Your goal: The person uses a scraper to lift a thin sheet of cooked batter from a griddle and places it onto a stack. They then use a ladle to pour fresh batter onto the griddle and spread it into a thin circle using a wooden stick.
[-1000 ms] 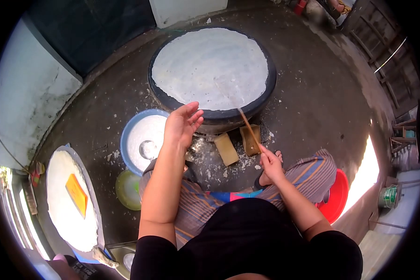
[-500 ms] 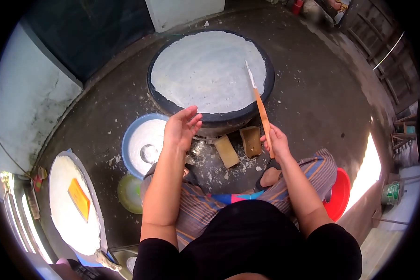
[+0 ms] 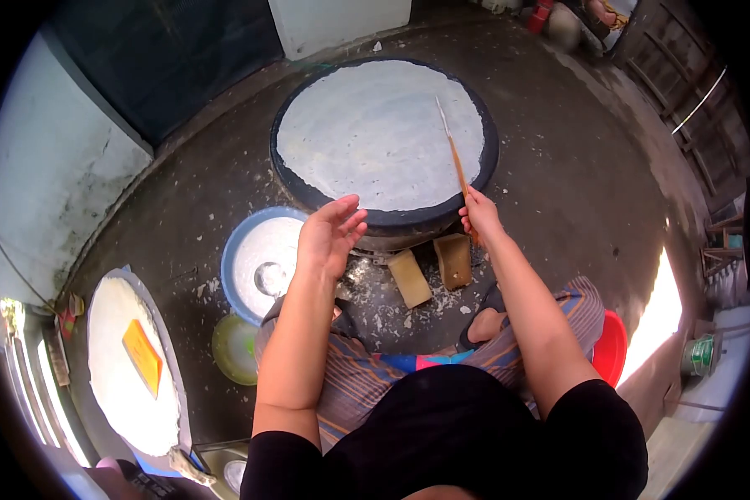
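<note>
A wide white batter sheet covers most of the round black griddle in front of me. My right hand is closed around the handle of a long, thin wooden spatula, seen nearly edge-on. Its white-coated tip points away from me and overlaps the right part of the sheet in this view. Near the griddle's front edge, above the side of the blue basin, my left hand is raised with fingers loosely apart and nothing in it.
White batter and a round dipper fill the blue basin, with a green bowl beside it. Two blocks stand below the griddle. At left, an orange piece lies on a white stack. A red basin sits right.
My right hand has moved forward towards the griddle, and the spatula has turned from its broad face to nearly edge-on. My left hand stays raised, almost unmoved. The view has shifted slightly.
</note>
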A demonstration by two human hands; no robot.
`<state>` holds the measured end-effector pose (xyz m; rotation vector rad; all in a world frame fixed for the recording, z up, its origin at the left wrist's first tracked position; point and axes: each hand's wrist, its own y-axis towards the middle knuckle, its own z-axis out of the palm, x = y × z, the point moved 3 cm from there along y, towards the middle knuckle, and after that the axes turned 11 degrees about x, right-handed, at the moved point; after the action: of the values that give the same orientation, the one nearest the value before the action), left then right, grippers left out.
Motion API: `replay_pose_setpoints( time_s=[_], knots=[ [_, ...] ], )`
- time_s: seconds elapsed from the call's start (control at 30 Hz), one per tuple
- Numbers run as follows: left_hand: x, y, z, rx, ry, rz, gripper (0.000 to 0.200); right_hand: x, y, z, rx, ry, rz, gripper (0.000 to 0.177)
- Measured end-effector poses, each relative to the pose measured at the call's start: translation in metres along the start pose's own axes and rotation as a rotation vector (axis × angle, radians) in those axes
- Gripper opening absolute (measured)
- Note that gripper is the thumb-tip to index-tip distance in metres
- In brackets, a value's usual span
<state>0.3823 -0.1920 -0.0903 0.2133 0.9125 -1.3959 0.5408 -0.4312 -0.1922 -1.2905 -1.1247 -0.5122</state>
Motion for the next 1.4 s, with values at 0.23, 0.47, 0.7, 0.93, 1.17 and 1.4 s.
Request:
replay_pose_setpoints(
  time_s=[0.23, 0.47, 0.7, 0.93, 1.17, 1.4],
  knots=[
    [0.002, 0.004, -0.001, 0.004, 0.002, 0.002, 0.027, 0.007, 0.013, 0.021, -0.355, -1.137, -0.54, 0.03],
    [0.001, 0.002, 0.003, 0.004, -0.007, -0.003, 0.027, -0.021, -0.041, -0.016, 0.176, 0.536, 0.075, 0.031],
    [0.005, -0.002, 0.008, -0.003, 0.009, -0.025, 0.027, -0.032, -0.064, -0.017, 0.296, -0.115, -0.171, 0.034],
    [0.012, 0.0, 0.005, 0.014, 0.008, -0.051, 0.027, -0.002, -0.058, -0.01, 0.169, 0.038, -0.193, 0.034],
    [0.021, 0.003, 0.007, 0.027, 0.027, -0.09, 0.024, 0.02, -0.056, 0.061, 0.501, -0.067, -0.088, 0.036],
    [0.017, 0.001, 0.011, 0.023, -0.01, -0.062, 0.027, 0.03, -0.026, 0.1, 0.509, -0.121, -0.068, 0.037]
  ],
)
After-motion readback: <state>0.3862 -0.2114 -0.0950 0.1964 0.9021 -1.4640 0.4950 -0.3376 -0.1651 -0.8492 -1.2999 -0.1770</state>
